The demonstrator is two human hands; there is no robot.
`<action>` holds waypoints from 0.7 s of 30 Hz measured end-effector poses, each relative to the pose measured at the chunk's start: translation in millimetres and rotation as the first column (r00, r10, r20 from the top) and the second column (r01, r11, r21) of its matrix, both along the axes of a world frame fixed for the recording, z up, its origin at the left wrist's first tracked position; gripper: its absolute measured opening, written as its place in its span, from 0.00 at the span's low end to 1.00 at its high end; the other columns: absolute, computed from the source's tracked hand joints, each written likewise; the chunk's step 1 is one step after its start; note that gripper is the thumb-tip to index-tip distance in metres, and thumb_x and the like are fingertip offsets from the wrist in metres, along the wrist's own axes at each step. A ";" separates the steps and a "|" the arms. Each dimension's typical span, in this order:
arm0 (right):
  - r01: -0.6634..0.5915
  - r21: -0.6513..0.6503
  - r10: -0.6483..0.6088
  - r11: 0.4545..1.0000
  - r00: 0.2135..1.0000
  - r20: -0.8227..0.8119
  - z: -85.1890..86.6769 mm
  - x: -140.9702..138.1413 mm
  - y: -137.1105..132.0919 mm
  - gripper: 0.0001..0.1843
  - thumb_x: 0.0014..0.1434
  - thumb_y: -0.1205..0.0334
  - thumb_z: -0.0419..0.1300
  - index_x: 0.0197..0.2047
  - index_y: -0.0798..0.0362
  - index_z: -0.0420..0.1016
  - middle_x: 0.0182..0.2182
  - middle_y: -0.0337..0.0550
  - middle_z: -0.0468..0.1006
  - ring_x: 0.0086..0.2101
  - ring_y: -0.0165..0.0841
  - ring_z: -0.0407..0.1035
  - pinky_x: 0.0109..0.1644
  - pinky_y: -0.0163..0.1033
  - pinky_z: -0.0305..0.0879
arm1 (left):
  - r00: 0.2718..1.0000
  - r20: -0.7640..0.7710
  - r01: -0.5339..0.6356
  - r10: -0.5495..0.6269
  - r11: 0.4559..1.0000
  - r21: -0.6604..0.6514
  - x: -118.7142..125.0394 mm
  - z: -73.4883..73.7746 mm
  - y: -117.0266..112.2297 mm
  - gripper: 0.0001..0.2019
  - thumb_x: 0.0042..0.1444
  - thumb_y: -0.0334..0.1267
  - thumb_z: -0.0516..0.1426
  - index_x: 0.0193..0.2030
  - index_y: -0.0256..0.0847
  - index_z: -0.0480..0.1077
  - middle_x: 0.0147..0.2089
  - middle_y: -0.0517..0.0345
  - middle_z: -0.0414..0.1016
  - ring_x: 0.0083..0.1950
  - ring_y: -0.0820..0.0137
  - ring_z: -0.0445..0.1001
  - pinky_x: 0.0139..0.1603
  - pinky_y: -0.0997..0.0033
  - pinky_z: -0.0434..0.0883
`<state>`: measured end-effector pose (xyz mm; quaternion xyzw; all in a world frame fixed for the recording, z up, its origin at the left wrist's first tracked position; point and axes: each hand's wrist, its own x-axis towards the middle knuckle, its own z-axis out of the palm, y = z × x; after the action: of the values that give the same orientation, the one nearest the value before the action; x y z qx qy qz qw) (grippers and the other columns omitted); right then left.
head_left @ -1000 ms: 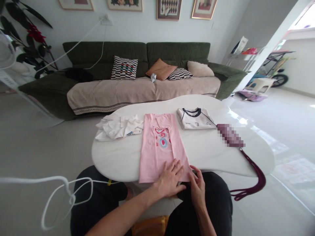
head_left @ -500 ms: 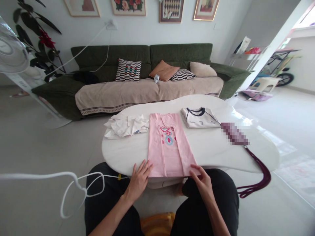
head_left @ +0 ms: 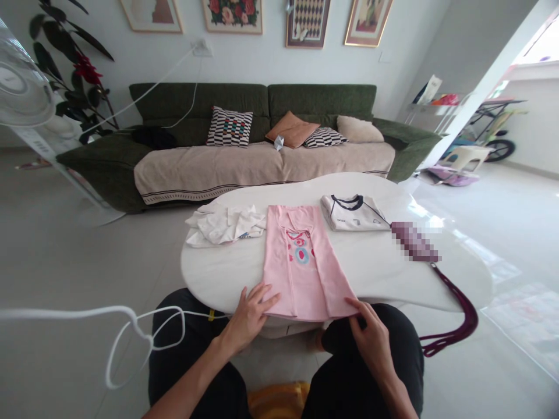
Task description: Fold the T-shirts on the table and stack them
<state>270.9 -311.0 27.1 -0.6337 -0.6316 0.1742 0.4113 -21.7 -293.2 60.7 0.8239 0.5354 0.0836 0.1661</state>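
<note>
A pink shirt [head_left: 304, 285] lies lengthwise across the white table [head_left: 209, 273], its two sides folded inward over a printed front. The near hem hangs slightly past the table edge. My left hand [head_left: 251, 314] rests on the hem's left corner, fingers spread over the cloth. At the right corner, my right hand [head_left: 371, 334] pinches the hem between thumb and fingers. To the left of the pink shirt is a crumpled white garment [head_left: 225, 225]. A folded white shirt with a dark collar [head_left: 356, 214] sits to its right.
A blurred maroon item [head_left: 414, 241] with a dark red strap [head_left: 465, 311] lies on the table's right side, the strap hanging over the edge. A white cable [head_left: 131, 314] loops at the left. Behind the table stands a green sofa [head_left: 174, 105] with cushions.
My right hand has moved right and a little nearer, drawing the shirt's right corner outward. My left hand has shifted slightly right onto the cloth. The view has tilted slightly.
</note>
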 end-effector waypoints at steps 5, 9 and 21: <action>-0.069 -0.004 0.070 0.998 0.992 0.102 27.0 16.8 -15.7 0.15 0.55 0.57 0.51 0.45 0.47 0.71 0.41 0.43 0.73 0.39 0.34 0.69 0.40 0.36 0.67 | 0.984 0.096 0.163 -0.147 0.971 -0.176 -6.8 37.7 -4.5 0.30 0.51 0.24 0.47 0.59 0.57 0.55 0.63 0.61 0.55 0.65 0.67 0.50 0.62 0.48 0.44; -0.146 0.042 0.134 0.988 0.969 0.208 40.3 36.5 -32.0 0.13 0.53 0.56 0.54 0.41 0.43 0.75 0.39 0.44 0.72 0.36 0.34 0.70 0.34 0.34 0.69 | 0.957 0.148 0.282 -0.249 0.918 -0.280 -9.9 59.5 -18.9 0.29 0.52 0.26 0.48 0.58 0.62 0.57 0.62 0.65 0.57 0.63 0.67 0.53 0.62 0.47 0.42; -0.425 -0.277 0.339 0.862 0.889 -0.308 95.6 56.9 0.3 0.15 0.47 0.55 0.61 0.40 0.47 0.77 0.39 0.50 0.77 0.40 0.43 0.70 0.43 0.44 0.67 | 0.841 0.495 0.499 -0.219 0.668 -0.552 -17.8 108.5 14.9 0.16 0.56 0.41 0.52 0.52 0.46 0.68 0.47 0.59 0.74 0.48 0.67 0.71 0.54 0.70 0.60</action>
<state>327.7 -310.7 122.7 -0.5287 -0.6494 0.4361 0.3293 -39.5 -278.2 169.2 0.7669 0.3084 0.0144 0.5626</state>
